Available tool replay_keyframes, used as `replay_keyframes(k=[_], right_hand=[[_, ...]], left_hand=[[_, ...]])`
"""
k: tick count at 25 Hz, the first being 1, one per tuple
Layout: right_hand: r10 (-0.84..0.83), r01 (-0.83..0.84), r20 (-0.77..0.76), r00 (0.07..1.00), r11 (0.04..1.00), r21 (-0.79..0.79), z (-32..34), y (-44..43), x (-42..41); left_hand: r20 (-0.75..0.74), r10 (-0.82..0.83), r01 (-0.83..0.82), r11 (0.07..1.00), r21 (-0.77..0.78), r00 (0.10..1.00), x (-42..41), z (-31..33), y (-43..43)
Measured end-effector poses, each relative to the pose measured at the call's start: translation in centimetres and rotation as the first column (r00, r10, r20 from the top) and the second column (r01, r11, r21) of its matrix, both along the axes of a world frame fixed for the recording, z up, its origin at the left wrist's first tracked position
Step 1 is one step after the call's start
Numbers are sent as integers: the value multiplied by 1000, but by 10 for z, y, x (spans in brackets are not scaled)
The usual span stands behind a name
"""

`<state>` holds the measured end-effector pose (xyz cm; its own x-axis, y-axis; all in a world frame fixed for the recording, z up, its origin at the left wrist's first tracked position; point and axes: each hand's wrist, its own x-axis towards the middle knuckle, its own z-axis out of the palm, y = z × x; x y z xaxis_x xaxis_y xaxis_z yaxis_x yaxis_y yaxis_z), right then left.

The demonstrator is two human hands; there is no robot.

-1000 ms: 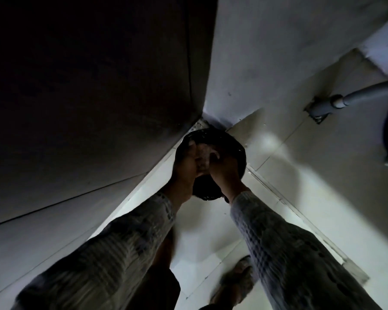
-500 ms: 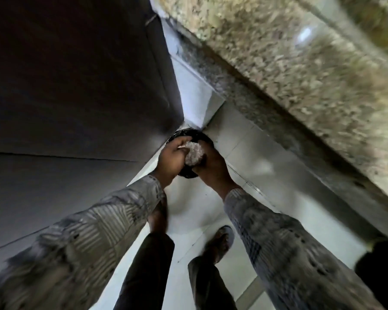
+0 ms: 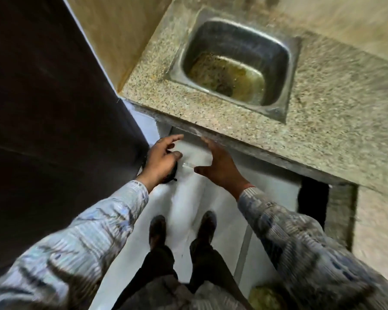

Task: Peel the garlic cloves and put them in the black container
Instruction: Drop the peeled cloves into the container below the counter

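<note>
Black container [image 3: 173, 174] mostly hidden behind left hand [image 3: 160, 161], only a dark rim bit shows; contents can't tell. Counter [image 3: 345, 113] smeared w/ motion blur at right. Yellowish thing [image 3: 266, 297] cut by btm edge, unidentifiable.

One sink [image 3: 278, 63] sits in one tabletop [image 3: 323, 121]. Below the sink are two grips, the left grip [image 3: 159, 159] and the right grip [image 3: 220, 168], one black container [image 3: 171, 175] and two shoes [image 3: 157, 229].

black container [image 3: 173, 173], round edge showing, mostly hidden
</note>
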<state>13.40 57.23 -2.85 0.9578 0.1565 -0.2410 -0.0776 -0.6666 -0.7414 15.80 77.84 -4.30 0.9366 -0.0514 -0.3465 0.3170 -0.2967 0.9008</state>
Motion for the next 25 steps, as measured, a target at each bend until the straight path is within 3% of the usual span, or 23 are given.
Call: replay_keyframes(k=[5, 13, 17, 25], right_hand=[[-273, 271, 71, 959, 962, 35, 79, -52, -63], [-695, 689, 182, 695, 717, 105, 132, -170, -158], [-772, 778, 230, 592, 622, 88, 133, -247, -205], [-890, 896, 181, 417, 436, 80, 111, -384, -282]], left_hand=[[146, -342, 350, 936, -28, 928, -3, 89, -55], [267, -691, 709, 704, 41, 671, -17, 133, -225], [313, -776, 810, 585, 35, 547, -48, 135, -325], [263, -861, 891, 455, 15, 435, -107, 115, -506]])
